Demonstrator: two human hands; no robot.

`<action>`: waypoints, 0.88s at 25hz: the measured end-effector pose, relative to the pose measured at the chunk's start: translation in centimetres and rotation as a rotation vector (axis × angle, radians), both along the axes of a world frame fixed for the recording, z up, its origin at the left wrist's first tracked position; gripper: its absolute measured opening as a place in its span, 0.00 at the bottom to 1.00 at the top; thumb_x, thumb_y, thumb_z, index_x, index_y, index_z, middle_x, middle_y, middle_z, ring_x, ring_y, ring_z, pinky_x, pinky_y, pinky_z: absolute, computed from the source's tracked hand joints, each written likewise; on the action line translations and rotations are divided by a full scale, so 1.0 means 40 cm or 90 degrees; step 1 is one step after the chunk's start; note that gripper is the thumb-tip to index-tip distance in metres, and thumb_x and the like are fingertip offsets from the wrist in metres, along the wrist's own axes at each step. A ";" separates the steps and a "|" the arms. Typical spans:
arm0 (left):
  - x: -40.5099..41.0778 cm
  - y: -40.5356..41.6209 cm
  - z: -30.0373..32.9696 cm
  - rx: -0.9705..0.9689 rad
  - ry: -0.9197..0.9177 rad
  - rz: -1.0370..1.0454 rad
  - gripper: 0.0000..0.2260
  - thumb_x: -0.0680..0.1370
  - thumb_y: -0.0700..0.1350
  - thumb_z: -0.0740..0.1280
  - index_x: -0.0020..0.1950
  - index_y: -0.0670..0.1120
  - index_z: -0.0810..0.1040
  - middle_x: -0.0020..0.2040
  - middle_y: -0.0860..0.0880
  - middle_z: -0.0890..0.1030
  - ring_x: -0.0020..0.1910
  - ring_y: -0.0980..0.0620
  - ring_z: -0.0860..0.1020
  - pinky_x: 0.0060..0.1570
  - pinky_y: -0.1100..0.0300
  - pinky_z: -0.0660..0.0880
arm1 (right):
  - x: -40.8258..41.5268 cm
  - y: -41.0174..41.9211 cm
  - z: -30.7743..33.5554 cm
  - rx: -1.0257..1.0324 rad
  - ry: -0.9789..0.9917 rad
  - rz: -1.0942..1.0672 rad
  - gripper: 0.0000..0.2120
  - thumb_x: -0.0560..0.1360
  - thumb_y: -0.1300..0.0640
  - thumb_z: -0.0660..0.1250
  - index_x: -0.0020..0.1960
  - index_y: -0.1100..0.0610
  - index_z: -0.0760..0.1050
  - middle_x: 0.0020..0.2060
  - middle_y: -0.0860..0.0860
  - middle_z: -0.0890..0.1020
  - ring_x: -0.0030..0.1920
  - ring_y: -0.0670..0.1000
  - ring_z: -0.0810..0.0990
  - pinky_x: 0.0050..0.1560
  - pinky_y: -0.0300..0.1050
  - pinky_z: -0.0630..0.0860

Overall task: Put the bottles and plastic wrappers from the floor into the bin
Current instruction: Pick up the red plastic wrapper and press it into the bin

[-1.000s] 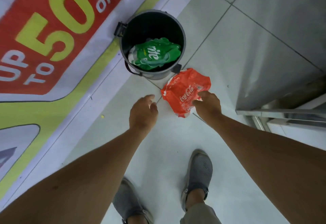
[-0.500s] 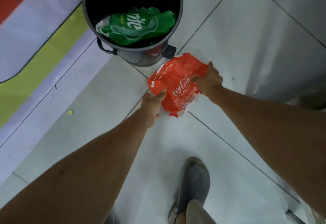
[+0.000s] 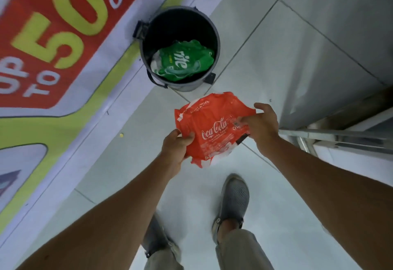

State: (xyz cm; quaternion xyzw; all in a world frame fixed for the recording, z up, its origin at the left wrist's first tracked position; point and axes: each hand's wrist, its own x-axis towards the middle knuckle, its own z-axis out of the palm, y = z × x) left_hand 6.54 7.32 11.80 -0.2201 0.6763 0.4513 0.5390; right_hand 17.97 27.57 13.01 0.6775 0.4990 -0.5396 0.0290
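Observation:
A crumpled red Coca-Cola plastic wrapper [image 3: 212,127] hangs in the air just in front of the bin, held by both hands. My left hand [image 3: 176,148] pinches its lower left edge. My right hand [image 3: 262,125] grips its right side. The round grey bin [image 3: 214,29] stands open on the floor beyond the wrapper, with a green Sprite wrapper [image 3: 182,61] lying inside it. No bottle shows in this view.
A large sale banner [image 3: 63,35] in red, yellow and green covers the floor at the left, touching the bin. A steel cabinet [image 3: 340,46] rises on the right. My two grey shoes [image 3: 234,201] stand on white tiles below the hands.
Both hands took hold of the red wrapper and lifted it off the floor. The view rose and pulled back from the bin.

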 end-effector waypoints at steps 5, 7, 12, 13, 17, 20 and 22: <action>-0.148 -0.005 0.191 0.034 0.009 0.080 0.23 0.79 0.48 0.75 0.72 0.46 0.77 0.66 0.47 0.85 0.65 0.42 0.83 0.67 0.36 0.78 | -0.147 0.040 0.225 0.061 0.155 -0.022 0.36 0.66 0.63 0.80 0.72 0.52 0.73 0.58 0.55 0.84 0.56 0.58 0.86 0.60 0.61 0.84; -0.212 0.017 0.214 0.050 0.016 0.136 0.21 0.80 0.46 0.74 0.72 0.45 0.78 0.66 0.45 0.85 0.65 0.41 0.83 0.63 0.38 0.80 | -0.223 0.047 0.254 0.087 0.213 -0.043 0.35 0.69 0.61 0.81 0.73 0.51 0.73 0.62 0.53 0.81 0.60 0.57 0.84 0.63 0.58 0.83; -0.291 0.089 0.199 0.057 -0.014 0.263 0.14 0.81 0.43 0.71 0.67 0.43 0.79 0.58 0.44 0.87 0.52 0.47 0.86 0.36 0.53 0.85 | -0.317 -0.023 0.218 0.199 0.199 0.035 0.35 0.74 0.53 0.77 0.79 0.50 0.69 0.75 0.51 0.73 0.73 0.54 0.76 0.74 0.54 0.74; -0.301 0.105 0.188 0.052 -0.024 0.283 0.13 0.81 0.43 0.71 0.65 0.43 0.79 0.55 0.43 0.87 0.51 0.47 0.87 0.35 0.53 0.85 | -0.314 -0.050 0.205 0.259 0.207 0.116 0.35 0.75 0.57 0.75 0.80 0.50 0.68 0.77 0.51 0.71 0.75 0.52 0.72 0.76 0.49 0.71; -0.350 0.169 0.164 0.014 -0.044 0.276 0.13 0.81 0.46 0.72 0.63 0.41 0.79 0.46 0.42 0.86 0.42 0.47 0.87 0.28 0.54 0.83 | -0.289 -0.115 0.163 0.471 0.177 0.623 0.40 0.69 0.64 0.72 0.79 0.53 0.69 0.80 0.56 0.68 0.80 0.58 0.65 0.76 0.41 0.67; -0.383 0.179 0.139 -0.013 -0.020 0.181 0.15 0.79 0.51 0.74 0.61 0.43 0.80 0.47 0.44 0.87 0.44 0.47 0.86 0.38 0.50 0.85 | -0.329 -0.095 0.106 0.582 0.075 0.795 0.29 0.72 0.61 0.73 0.73 0.55 0.76 0.75 0.58 0.74 0.76 0.64 0.70 0.73 0.63 0.72; -0.394 0.160 0.116 -0.078 0.054 0.142 0.20 0.76 0.57 0.75 0.60 0.44 0.81 0.50 0.44 0.88 0.45 0.45 0.86 0.48 0.48 0.86 | -0.375 -0.063 0.065 0.591 0.036 0.802 0.19 0.77 0.59 0.70 0.68 0.56 0.80 0.71 0.59 0.79 0.74 0.66 0.73 0.72 0.67 0.72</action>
